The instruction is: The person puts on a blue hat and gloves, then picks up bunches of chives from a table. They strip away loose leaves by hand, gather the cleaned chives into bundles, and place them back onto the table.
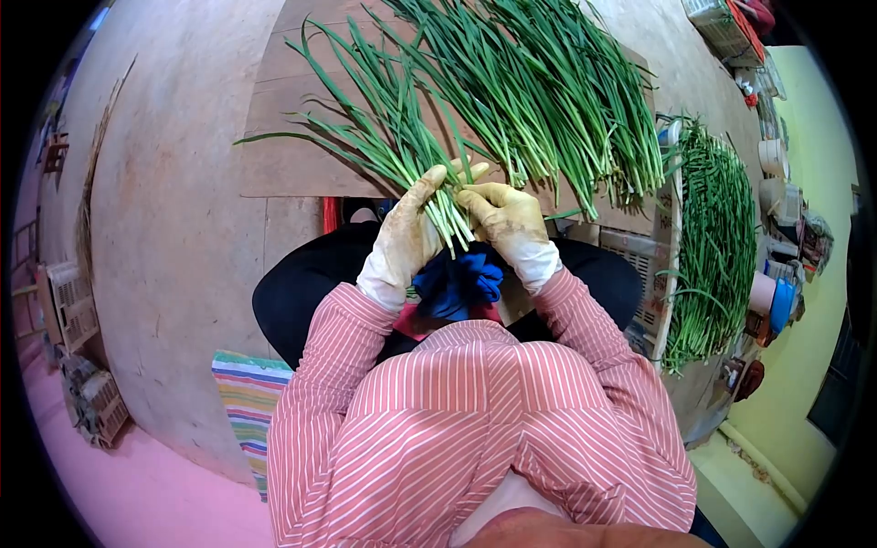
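Both my hands wear stained cream-coloured gloves. My left hand (411,228) is wrapped round a small bunch of garlic chives (393,128), whose white stem ends point down toward my lap and whose leaves fan up over the board. At the right side of these stems, my right hand (512,219) has its fingers closed in a pinch on the chives; its fingertips are partly hidden. Just beyond my hands, a large pile of garlic chives (539,100) lies on the brown board (283,119), stems toward me.
To my right stands a pale plastic crate (671,265) heaped with more chives (713,247). A blue cloth (457,285) lies at my lap. A striped mat (247,393) lies on the floor at my left. Containers line the right wall, among them a blue basin (782,306).
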A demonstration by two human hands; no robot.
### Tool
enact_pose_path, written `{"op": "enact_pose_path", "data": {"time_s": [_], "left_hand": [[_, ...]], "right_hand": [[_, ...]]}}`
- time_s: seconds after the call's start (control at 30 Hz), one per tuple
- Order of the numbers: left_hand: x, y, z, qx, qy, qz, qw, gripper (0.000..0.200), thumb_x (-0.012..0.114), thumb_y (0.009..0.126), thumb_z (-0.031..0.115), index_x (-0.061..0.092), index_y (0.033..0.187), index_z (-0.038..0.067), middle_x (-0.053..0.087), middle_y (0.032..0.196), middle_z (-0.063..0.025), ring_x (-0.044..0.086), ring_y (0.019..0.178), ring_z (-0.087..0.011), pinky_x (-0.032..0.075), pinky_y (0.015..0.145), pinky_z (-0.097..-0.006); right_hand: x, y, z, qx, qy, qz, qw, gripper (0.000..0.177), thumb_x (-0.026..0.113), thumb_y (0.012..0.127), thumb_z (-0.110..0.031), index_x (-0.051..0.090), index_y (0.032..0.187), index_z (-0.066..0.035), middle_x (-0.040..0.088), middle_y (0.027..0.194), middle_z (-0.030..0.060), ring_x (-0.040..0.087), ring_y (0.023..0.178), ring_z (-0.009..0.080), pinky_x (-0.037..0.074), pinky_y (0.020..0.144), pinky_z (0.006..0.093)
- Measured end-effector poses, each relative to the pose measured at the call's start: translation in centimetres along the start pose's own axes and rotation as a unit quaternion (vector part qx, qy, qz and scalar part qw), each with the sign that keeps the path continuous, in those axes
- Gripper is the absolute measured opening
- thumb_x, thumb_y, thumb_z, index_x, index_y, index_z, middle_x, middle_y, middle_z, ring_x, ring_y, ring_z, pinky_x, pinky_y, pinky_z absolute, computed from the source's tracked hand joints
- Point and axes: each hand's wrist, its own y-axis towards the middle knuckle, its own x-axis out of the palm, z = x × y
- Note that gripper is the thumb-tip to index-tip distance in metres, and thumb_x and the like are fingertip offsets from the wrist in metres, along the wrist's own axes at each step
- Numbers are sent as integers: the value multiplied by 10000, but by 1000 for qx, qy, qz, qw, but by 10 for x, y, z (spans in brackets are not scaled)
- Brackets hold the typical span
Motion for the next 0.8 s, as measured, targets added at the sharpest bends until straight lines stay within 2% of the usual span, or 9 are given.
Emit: {"op": "enact_pose_path", "data": {"time_s": [0.1, 0.2, 0.27, 0.3, 0.43, 0.53, 0.6, 0.7, 0.8], "left_hand": [[-10, 1, -2, 5, -3, -13, 1000, 512, 408, 1002, 335, 409, 1348, -41, 504, 1340, -219, 596, 1107, -262, 535, 890, -395], [-13, 3, -3, 21, -6, 6, 1000, 488, 441, 1002, 332, 443, 1327, -32, 559, 1272, -202, 619, 1052, -241, 548, 860, -383], [-7, 1, -4, 41, -36, 61, 997, 462, 509, 985, 315, 484, 1295, -26, 598, 1209, -180, 638, 1004, -223, 557, 844, -369], [-15, 6, -3, -1, -90, 71, 993, 456, 562, 963, 298, 503, 1280, -24, 618, 1168, -165, 648, 972, -215, 560, 841, -363], [-6, 2, -2, -13, -17, 107, 994, 401, 576, 962, 269, 541, 1259, 2, 660, 1057, -109, 650, 911, -172, 543, 809, -298], [-8, 4, -3, -8, -5, 128, 992, 400, 581, 959, 260, 543, 1264, 4, 663, 1051, -103, 650, 890, -163, 544, 784, -285], [-16, 6, -4, -3, 6, 128, 992, 405, 588, 954, 257, 542, 1264, -1, 664, 1050, -101, 648, 881, -157, 543, 776, -280], [-21, 7, -4, 0, 32, 134, 990, 419, 604, 944, 253, 539, 1268, -6, 665, 1047, -99, 645, 865, -148, 541, 762, -274], [-24, 7, -4, -2, 41, 132, 990, 423, 608, 942, 237, 529, 1282, -3, 659, 1061, -103, 641, 881, -153, 543, 780, -287]], "right_hand": [[-2, -2, -4, 20, -25, 17, 999, 256, 656, 894, -225, 701, 995, 6, 659, 706, 39, 552, 554, 64, 450, 527, 220], [-4, -1, -1, 16, 47, 14, 999, 243, 651, 903, -213, 698, 984, 12, 649, 702, 24, 539, 552, 54, 432, 513, 203], [-4, -1, -2, 11, 75, 31, 997, 241, 652, 905, -202, 692, 991, 19, 648, 706, 20, 530, 550, 53, 420, 508, 190], [-7, -2, -4, 4, 55, 15, 998, 250, 662, 899, -218, 698, 989, 12, 650, 715, 12, 529, 555, 49, 425, 515, 194], [-5, -2, 5, -1, 44, 13, 999, 258, 661, 899, -233, 704, 990, 4, 649, 713, 10, 534, 574, 47, 435, 525, 207], [-7, 0, 16, -28, -30, 11, 999, 274, 660, 892, -264, 710, 999, -17, 673, 737, 63, 584, 579, 114, 469, 554, 264], [-7, -5, 13, -129, -194, 53, 971, 283, 657, 884, -288, 712, 997, -34, 685, 790, 141, 653, 657, 215, 501, 620, 318], [-6, -10, 9, -131, -205, 52, 969, 279, 656, 879, -298, 718, 987, -49, 678, 839, 181, 677, 750, 280, 515, 683, 346], [-8, -13, 7, -123, -200, 41, 971, 274, 661, 874, -292, 719, 984, -48, 684, 850, 172, 684, 790, 273, 518, 703, 337]]}}
